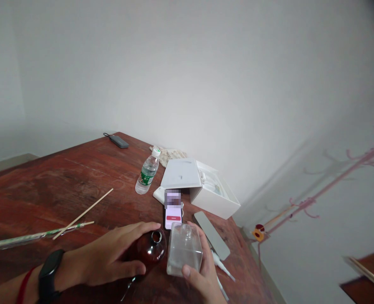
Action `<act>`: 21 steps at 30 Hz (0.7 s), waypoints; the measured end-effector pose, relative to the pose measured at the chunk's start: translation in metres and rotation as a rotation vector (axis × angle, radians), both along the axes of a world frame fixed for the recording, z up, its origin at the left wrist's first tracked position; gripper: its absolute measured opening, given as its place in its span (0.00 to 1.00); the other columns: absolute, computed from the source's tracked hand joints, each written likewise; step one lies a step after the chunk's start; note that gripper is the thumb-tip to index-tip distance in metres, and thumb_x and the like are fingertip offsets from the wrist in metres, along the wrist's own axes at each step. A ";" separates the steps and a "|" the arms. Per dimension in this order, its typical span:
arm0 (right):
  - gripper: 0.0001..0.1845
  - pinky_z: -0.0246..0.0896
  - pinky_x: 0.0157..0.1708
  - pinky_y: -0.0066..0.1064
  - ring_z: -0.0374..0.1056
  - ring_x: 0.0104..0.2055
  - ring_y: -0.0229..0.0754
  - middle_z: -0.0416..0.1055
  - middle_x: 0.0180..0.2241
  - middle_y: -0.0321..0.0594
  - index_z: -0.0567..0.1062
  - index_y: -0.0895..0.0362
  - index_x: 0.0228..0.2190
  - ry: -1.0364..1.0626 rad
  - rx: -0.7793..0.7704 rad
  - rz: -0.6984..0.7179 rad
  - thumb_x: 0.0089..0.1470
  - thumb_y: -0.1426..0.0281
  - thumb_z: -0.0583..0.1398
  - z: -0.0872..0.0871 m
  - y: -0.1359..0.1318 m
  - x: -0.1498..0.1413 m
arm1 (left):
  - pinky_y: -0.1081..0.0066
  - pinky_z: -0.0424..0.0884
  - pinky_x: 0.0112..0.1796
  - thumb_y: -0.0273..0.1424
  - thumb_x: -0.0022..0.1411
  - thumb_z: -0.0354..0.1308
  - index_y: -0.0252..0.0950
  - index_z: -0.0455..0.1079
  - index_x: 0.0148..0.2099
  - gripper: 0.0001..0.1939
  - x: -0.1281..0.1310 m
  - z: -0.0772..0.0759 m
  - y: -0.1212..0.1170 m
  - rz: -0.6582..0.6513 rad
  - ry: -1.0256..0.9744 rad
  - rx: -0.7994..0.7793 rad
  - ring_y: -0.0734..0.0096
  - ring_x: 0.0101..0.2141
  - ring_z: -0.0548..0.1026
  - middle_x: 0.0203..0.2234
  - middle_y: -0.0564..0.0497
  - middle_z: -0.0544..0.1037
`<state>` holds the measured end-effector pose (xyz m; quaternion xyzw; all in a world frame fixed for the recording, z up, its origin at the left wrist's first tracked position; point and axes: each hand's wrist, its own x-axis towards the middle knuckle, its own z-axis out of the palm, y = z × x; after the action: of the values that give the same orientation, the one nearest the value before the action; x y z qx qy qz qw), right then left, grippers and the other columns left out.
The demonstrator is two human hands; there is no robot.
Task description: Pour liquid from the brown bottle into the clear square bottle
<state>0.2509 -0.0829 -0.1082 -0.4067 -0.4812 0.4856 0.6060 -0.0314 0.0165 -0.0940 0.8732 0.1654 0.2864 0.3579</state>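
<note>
My left hand (110, 253) is wrapped round the side of a dark brown, glossy bottle (151, 251) with a round, uncapped mouth. Close beside it, my right hand (202, 270) grips a clear, square-sided bottle (184, 250), thumb on the near side and fingers along the right. The clear bottle looks empty. Just right of that hand lies a white nozzle-like piece (223, 268), partly hidden by the hand. A lit phone (173, 217) lies right behind the two bottles.
Behind the phone stand a water bottle (147, 173) and an open white box (217, 202). A flat grey case (212, 236) lies at right. Chopsticks (83, 213) and a wrapped stick (22, 238) lie at left. A dark grey device (118, 141) sits at the table's far corner.
</note>
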 end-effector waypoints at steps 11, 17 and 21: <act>0.54 0.74 0.54 0.46 0.80 0.53 0.60 0.82 0.58 0.48 0.71 0.46 0.65 -0.004 0.006 -0.053 0.41 0.51 0.82 0.000 0.000 0.001 | 0.55 0.71 0.67 0.64 0.74 0.56 0.43 0.58 0.79 0.44 0.000 -0.002 0.000 0.008 0.001 0.002 0.45 0.66 0.76 0.70 0.39 0.74; 0.53 0.74 0.56 0.50 0.79 0.56 0.63 0.81 0.59 0.50 0.73 0.48 0.65 -0.009 0.015 -0.071 0.41 0.50 0.82 -0.001 0.000 0.004 | 0.54 0.72 0.66 0.64 0.74 0.56 0.43 0.59 0.78 0.44 0.001 0.001 -0.001 0.014 -0.013 0.000 0.45 0.65 0.77 0.69 0.39 0.75; 0.53 0.74 0.57 0.51 0.79 0.56 0.63 0.81 0.60 0.50 0.72 0.48 0.65 -0.029 0.016 -0.065 0.42 0.51 0.81 -0.001 -0.001 0.003 | 0.56 0.72 0.66 0.60 0.75 0.60 0.43 0.60 0.78 0.42 0.000 0.005 -0.003 0.011 -0.016 -0.016 0.45 0.66 0.77 0.70 0.41 0.75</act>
<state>0.2536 -0.0837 -0.1089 -0.4240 -0.4805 0.4559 0.6176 -0.0311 0.0140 -0.0894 0.8670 0.1697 0.2941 0.3647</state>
